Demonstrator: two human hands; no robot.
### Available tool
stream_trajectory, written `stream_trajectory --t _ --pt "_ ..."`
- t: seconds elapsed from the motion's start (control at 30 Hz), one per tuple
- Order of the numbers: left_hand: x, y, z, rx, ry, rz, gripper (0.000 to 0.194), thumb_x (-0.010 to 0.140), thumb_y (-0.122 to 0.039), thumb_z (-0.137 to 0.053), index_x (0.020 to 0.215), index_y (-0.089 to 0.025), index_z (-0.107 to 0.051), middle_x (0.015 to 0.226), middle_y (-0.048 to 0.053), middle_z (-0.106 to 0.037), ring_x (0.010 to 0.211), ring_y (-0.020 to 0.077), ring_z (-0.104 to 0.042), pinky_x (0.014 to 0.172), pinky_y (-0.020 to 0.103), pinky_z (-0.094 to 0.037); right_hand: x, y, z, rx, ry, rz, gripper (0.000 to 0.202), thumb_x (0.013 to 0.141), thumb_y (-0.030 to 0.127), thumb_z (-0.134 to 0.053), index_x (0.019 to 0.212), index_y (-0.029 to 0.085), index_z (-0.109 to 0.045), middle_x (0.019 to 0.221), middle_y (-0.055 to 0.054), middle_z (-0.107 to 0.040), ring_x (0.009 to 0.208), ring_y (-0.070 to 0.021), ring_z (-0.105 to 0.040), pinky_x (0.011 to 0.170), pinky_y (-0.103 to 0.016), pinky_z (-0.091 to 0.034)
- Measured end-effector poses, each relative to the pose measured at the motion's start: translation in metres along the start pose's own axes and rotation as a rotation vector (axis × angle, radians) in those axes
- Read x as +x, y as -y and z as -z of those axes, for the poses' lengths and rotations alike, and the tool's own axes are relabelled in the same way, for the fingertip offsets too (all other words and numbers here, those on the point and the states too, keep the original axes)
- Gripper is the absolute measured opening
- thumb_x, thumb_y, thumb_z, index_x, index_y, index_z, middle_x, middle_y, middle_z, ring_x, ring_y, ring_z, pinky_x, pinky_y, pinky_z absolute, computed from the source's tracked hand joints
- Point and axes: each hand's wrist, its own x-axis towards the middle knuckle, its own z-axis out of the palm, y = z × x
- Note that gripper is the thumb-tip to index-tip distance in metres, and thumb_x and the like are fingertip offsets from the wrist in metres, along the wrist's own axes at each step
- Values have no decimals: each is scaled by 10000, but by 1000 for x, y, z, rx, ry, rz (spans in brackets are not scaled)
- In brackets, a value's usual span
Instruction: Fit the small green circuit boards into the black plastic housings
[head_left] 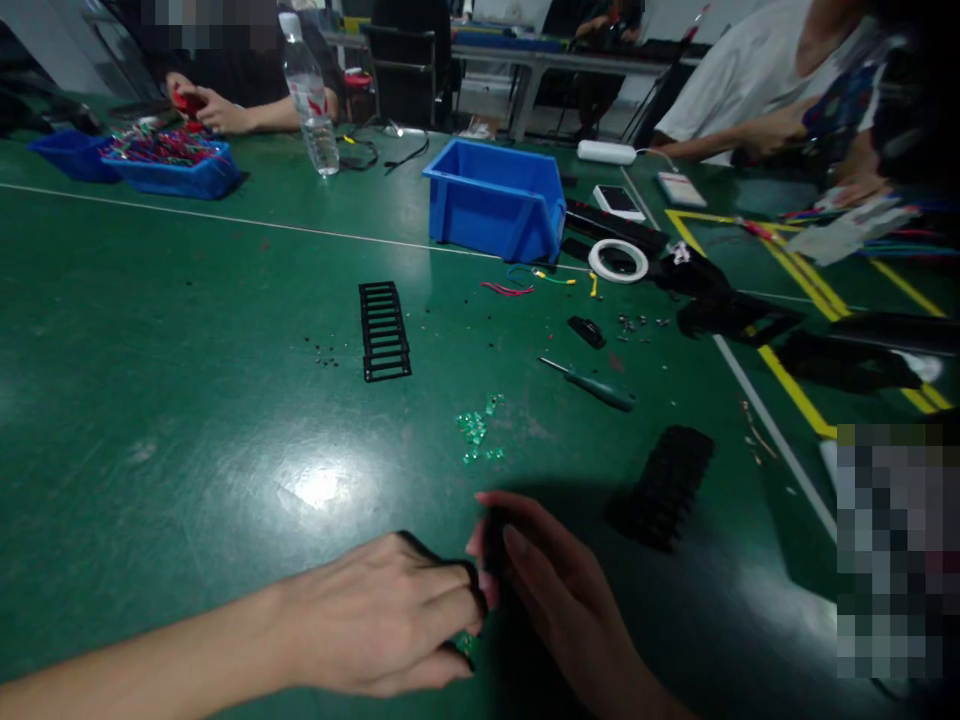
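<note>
My right hand (562,590) grips a small dark piece (493,545) between thumb and fingers; shadow and blur hide its exact kind. Against its fingertips, my left hand (390,610) has its fingers curled closed, and what they hold is hidden. A few clear green bits (465,642) show just under the left fingertips; whether they are held or lie on the table I cannot tell. Beyond both hands lies a loose cluster of small clear green pieces (474,428). To the right of my right hand rests a black ribbed block of parts (671,480).
A black ladder-like plastic frame (384,330), a green-handled screwdriver (600,390) and a white ring of tape (618,261) lie farther out. Behind them stand a blue bin (487,210), a water bottle (311,110) and a tray of wires (176,180). Co-workers sit across the table.
</note>
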Motion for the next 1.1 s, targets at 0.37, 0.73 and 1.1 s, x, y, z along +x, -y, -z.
stream_trajectory --t 0.37,0.73,1.1 --pt "-5 -1 0 110 -9 24 126 1034 -318 -424 1080 -214 -479 962 -2 -668 701 151 -646 618 304 -493 3 1 -3 -258 19 151 296 1019 415 -543 1249 247 -625 968 -25 -683 779 -115 -604 718 -239 -482" --pt "-7 1 -3 -161 -345 -59 79 996 -213 -508 1043 -182 -563 1050 70 -690 935 154 -674 760 243 -508 8 -3 -10 -178 -13 213 267 955 354 -626 1175 205 -654 902 -31 -677 686 -113 -608 642 -252 -507" --pt "4 11 -3 -625 -800 216 162 928 -274 -679 1003 -147 -611 771 -12 -625 558 38 -521 508 148 -414 12 -10 -5 -220 3 288 386 977 369 -604 1324 201 -620 1075 -92 -698 846 -185 -695 728 -340 -576"
